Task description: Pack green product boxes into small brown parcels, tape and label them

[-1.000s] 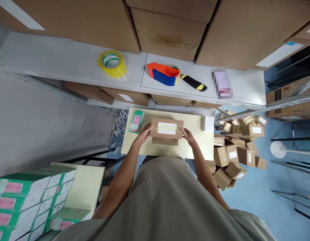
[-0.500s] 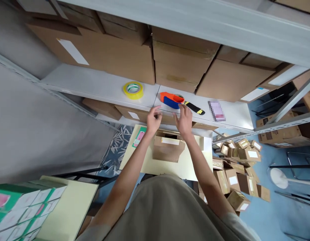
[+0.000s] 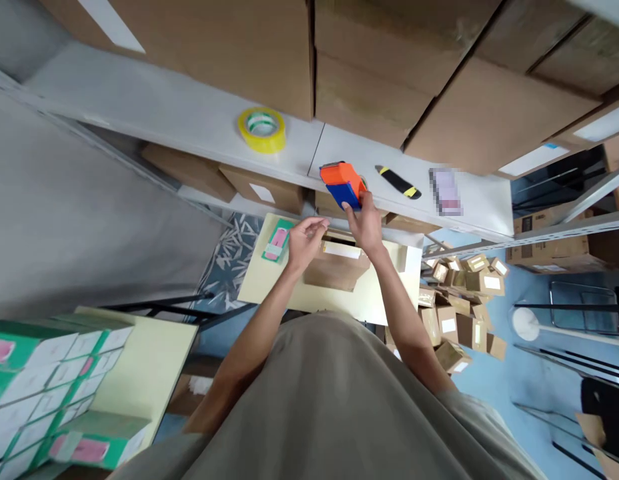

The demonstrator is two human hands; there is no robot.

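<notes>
An orange and blue tape dispenser (image 3: 342,181) is tilted up at the shelf's front edge, with my right hand (image 3: 367,225) closed round its near end. My left hand (image 3: 304,245) hangs lower and to the left, thumb and fingertips pressed together; whatever may be between them is too small to make out. Below both hands, a cardboard box (image 3: 334,272) with a white label and a dark gap along its top stands on the cream table (image 3: 274,297). A green box with a pink panel (image 3: 278,241) lies at that table's far left corner.
On the grey shelf (image 3: 189,107) lie a roll of yellow tape (image 3: 262,131), a black and yellow cutter (image 3: 399,183) and a pixelated phone-like object (image 3: 445,192). Large cartons (image 3: 214,53) stand behind. Small boxes (image 3: 454,313) are heaped on the right floor; green-white boxes (image 3: 44,387) sit left.
My right hand has taken hold of the tape dispenser and tilted it up off the shelf. My left hand has closed its fingertips. The view has tipped downward and nearer the shelf.
</notes>
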